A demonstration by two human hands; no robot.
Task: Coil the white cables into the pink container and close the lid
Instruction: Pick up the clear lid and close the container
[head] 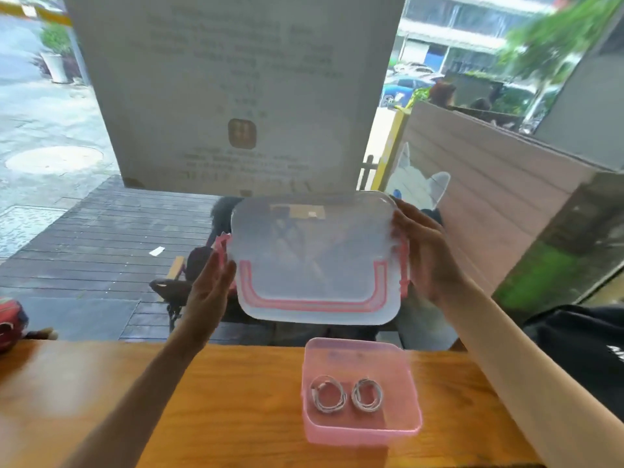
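A translucent lid with a pink seal and pink side latches is held up in the air, well above the table. My left hand presses its left edge with straight fingers. My right hand grips its right edge, fingers curled round the rim. Below, the pink container stands open on the wooden table. Two white cables lie coiled side by side on its floor, the left coil and the right coil.
The wooden table ends at a glass window just behind the container. A red object lies at the table's far left. A black garment sits at the right. A white printed sign hangs on the glass.
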